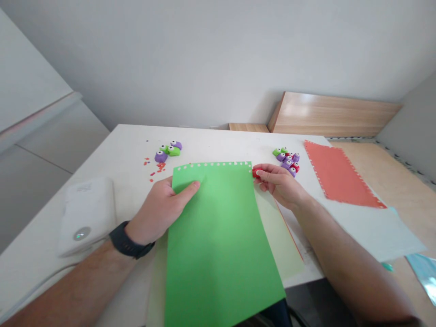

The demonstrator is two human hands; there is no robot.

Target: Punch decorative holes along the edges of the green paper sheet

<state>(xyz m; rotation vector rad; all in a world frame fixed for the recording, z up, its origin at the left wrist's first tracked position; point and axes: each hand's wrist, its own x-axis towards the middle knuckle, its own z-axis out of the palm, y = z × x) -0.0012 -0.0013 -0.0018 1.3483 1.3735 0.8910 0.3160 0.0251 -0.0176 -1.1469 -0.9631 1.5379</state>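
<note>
A green paper sheet (218, 245) lies across the white table (218, 145), with a row of small punched holes along its far edge. My left hand (163, 211) grips the sheet's left side, thumb on top and fingers out of sight beneath it. My right hand (277, 184) pinches a small red craft punch (256, 173) at the sheet's far right corner. The punch is mostly hidden by my fingers. A paler green sheet (281, 240) lies under the green one.
Purple and green craft punches (168, 151) stand at the far left, near scattered red paper bits (156, 167). More punches (286, 161) stand at the far right, beside a punched orange-red sheet (337, 172). A white device (85, 218) sits on the left; a pale blue sheet (371, 231) overhangs the right edge.
</note>
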